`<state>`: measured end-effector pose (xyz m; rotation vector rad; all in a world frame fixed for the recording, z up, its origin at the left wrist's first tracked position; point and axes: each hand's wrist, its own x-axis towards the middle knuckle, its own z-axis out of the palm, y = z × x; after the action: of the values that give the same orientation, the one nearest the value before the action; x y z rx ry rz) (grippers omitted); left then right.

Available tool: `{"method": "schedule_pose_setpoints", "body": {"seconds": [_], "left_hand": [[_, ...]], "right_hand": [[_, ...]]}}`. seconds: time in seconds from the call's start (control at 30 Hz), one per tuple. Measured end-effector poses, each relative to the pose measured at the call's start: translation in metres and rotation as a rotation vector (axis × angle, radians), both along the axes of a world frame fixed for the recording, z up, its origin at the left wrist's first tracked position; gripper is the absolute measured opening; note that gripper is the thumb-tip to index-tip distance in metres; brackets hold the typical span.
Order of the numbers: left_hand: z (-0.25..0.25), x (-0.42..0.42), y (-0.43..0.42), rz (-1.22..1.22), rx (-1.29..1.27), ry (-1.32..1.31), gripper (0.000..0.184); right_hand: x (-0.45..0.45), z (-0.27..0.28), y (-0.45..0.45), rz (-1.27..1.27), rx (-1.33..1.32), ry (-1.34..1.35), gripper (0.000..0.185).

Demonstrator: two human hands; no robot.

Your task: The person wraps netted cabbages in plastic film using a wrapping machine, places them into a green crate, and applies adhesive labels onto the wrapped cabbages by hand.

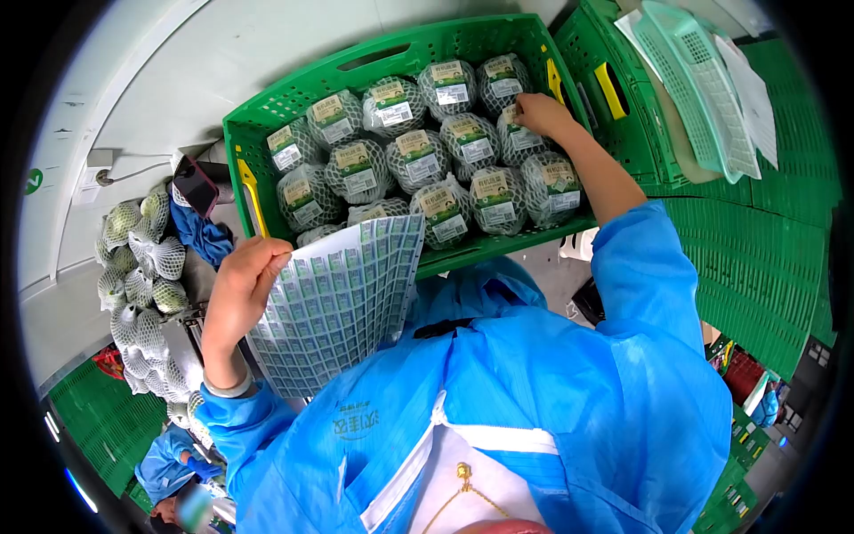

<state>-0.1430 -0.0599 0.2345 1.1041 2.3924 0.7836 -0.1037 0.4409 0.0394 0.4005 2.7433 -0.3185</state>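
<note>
My left hand (238, 289) pinches the upper left corner of a sheet of small stickers (342, 303), which hangs down in front of my chest. Its stickers are green and white and set in rows. In a green crate (294, 100) sit several round pieces of produce in white foam nets, each with a printed label. My right hand (543, 117) has its fingers pressed together on the upper part of one netted piece (519, 142) at the crate's right side. Whatever those fingertips hold, if anything, is hidden. The sheet covers part of the crate's front left corner.
More netted produce (138, 276) is piled at the left, near a phone (196, 185) and a dark blue cloth (197, 230). Right of the crate stand stacked green crates (614, 116) with a pale green basket (680, 84) on top. Another person (169, 463) is at the lower left.
</note>
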Motion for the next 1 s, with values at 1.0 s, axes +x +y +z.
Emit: {"method": "schedule_pose_setpoints", "body": {"seconds": [1.0], "left_hand": [[-0.011, -0.018, 0.009, 0.034, 0.012, 0.095, 0.007]], "right_hand": [[-0.136, -0.022, -0.052, 0.084, -0.179, 0.116, 0.035]]}}
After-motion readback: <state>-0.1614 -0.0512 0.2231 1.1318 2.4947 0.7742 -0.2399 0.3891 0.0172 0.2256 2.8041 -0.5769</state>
